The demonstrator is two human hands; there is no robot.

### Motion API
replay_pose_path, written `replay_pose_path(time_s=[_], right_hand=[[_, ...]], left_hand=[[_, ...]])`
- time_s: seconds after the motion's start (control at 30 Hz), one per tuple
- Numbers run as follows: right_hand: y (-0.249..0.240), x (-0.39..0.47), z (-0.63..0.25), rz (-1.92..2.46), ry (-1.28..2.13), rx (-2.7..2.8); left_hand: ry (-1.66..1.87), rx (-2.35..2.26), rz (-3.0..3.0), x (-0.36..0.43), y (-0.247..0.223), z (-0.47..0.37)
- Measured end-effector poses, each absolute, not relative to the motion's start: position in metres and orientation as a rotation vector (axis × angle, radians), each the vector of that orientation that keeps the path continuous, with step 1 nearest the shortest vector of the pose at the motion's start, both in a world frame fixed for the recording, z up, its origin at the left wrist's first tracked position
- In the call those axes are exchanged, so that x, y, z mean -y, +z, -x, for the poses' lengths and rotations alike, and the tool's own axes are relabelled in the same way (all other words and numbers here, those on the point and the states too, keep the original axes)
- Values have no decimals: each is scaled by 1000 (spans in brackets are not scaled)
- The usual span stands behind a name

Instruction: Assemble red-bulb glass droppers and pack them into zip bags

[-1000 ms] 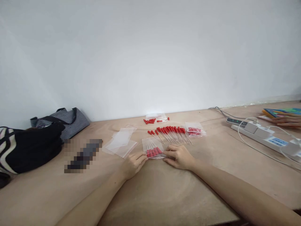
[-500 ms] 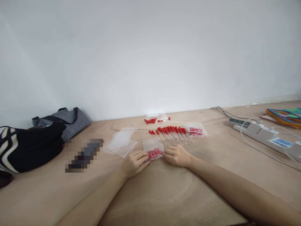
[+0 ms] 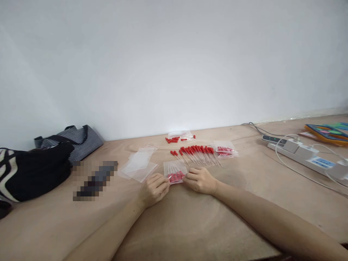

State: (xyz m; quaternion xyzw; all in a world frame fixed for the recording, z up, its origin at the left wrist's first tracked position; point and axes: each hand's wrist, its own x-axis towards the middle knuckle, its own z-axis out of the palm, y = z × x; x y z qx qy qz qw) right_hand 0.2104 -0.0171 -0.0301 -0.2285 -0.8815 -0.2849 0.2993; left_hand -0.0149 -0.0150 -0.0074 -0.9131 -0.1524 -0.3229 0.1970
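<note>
A small clear plastic bag (image 3: 175, 168) lies on the table between my hands, with several red-tipped white sticks inside, their red ends toward me. My left hand (image 3: 155, 189) pinches its near left corner. At the near right corner, the fingers of my right hand (image 3: 199, 180) are closed on the same bag. Just beyond it, a row of loose red-tipped sticks (image 3: 195, 150) is fanned out. Another filled bag (image 3: 225, 149) rests at the right end of that row. Flat, unfilled clear bags (image 3: 140, 159) overlap to the left.
Loose red tips (image 3: 172, 140) lie by a clear bag near the wall. At right are a white power strip (image 3: 301, 154) with cables and a colourful orange-edged item (image 3: 326, 133). A blurred-out dark object (image 3: 95, 181), a black bag (image 3: 40, 170) and a striped bag (image 3: 88, 141) are at left.
My left fingers have closed in more on the bag's near left corner. Both hands still hold the bag, and the whole view has shifted slightly.
</note>
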Motion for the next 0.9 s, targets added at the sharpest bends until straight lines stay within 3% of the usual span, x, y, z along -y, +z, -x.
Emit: replay_pose_path(time_s=[0.9], right_hand=[[-27,22,-179,635,-692,2188]], left_hand=[[-987,298,2471,15,-6,10]])
